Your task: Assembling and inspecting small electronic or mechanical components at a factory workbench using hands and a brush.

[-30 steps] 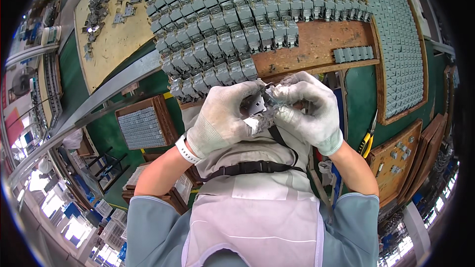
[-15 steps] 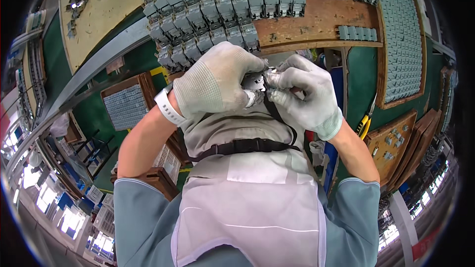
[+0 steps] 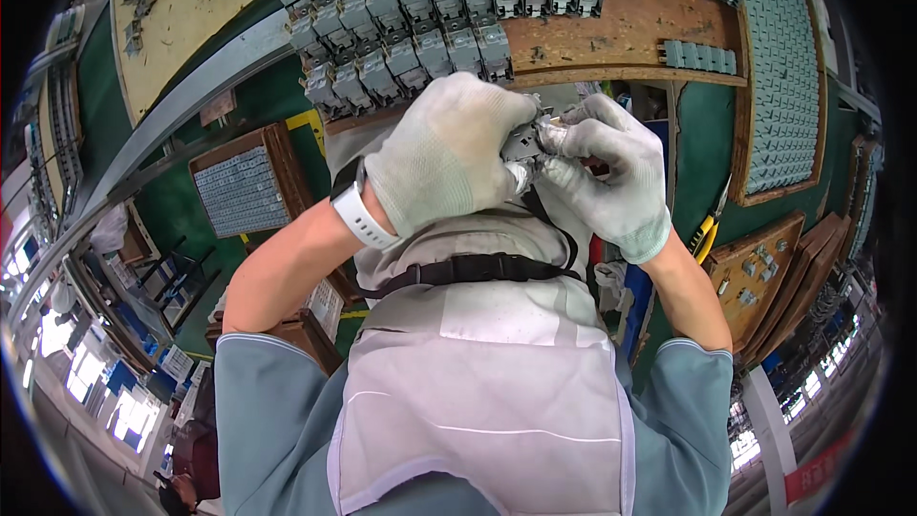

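Between my hands, in front of my apron, is a small grey housing (image 3: 522, 145), largely covered by gloved fingers. My left hand (image 3: 447, 148), in a white knit glove, grips its left side with thumb and fingers. The gloved fingers of my right hand (image 3: 621, 182) are pinched together at the housing's right side; any smaller part in them is hidden. Just beyond my hands, rows of grey modules (image 3: 411, 62) with dark lower parts stand on a wooden board (image 3: 626, 33).
A short strip of grey modules (image 3: 700, 57) lies near the board's right end. Framed trays of grey pieces stand at right (image 3: 785, 86) and left (image 3: 239, 193). Yellow-handled pliers (image 3: 707, 237) hang at the right, above a wooden tray (image 3: 764, 277) with scattered pieces. A metal rail (image 3: 205, 76) runs at left.
Both hands, still together around the grey housing, have shifted slightly to the right. My left wrist has turned, and the housing now sits more tilted between the fingers.
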`<state>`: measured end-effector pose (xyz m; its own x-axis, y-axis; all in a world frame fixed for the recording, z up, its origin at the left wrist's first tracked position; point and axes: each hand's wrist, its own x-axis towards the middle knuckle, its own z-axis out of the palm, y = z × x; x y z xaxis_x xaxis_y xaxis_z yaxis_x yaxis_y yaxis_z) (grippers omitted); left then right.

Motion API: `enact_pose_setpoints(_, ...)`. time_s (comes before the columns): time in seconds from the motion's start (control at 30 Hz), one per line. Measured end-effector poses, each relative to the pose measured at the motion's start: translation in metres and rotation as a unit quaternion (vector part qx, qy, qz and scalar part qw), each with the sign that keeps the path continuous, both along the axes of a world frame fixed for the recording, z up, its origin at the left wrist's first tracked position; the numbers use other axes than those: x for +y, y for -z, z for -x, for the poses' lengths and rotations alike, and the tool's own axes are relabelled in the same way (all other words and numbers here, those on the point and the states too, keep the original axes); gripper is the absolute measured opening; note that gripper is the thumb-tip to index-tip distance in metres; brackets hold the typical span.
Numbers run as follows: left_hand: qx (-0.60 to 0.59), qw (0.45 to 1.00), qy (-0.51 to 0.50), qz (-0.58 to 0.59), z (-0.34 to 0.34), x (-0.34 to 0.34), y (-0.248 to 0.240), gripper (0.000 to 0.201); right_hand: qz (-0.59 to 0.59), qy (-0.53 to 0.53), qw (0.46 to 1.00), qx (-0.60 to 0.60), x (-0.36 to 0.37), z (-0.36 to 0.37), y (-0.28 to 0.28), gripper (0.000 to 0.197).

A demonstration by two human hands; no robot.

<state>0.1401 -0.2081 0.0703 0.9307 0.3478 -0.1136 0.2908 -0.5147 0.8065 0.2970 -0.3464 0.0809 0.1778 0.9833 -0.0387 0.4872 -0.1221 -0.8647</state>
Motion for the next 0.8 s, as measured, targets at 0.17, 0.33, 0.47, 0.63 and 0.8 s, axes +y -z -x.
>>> enact_pose_setpoints(0.17,0.004,0.998,0.012,0.069,0.005,0.002,0.001,0.031,-0.02,-0.025,0.999,0.009,-0.004,-0.004,0.005,0.024)
enact_pose_setpoints(0.33,-0.005,0.997,0.017,0.077,-0.001,0.008,-0.005,0.037,0.017,-0.009,0.999,0.028,-0.004,-0.007,-0.002,0.034)
enact_pose_setpoints(0.47,-0.012,0.995,0.038,0.087,-0.004,0.011,-0.015,0.04,-0.005,0.056,0.997,0.047,0.001,-0.005,-0.005,0.056)
enact_pose_setpoints(0.63,-0.037,0.988,0.071,0.132,-0.001,0.011,-0.013,0.041,-0.005,-0.06,0.996,0.064,-0.007,-0.024,0.003,0.061)
enact_pose_setpoints(0.8,-0.068,0.992,0.059,0.092,0.005,0.002,0.004,0.035,-0.019,-0.095,0.995,0.028,0.002,-0.019,0.011,0.06)
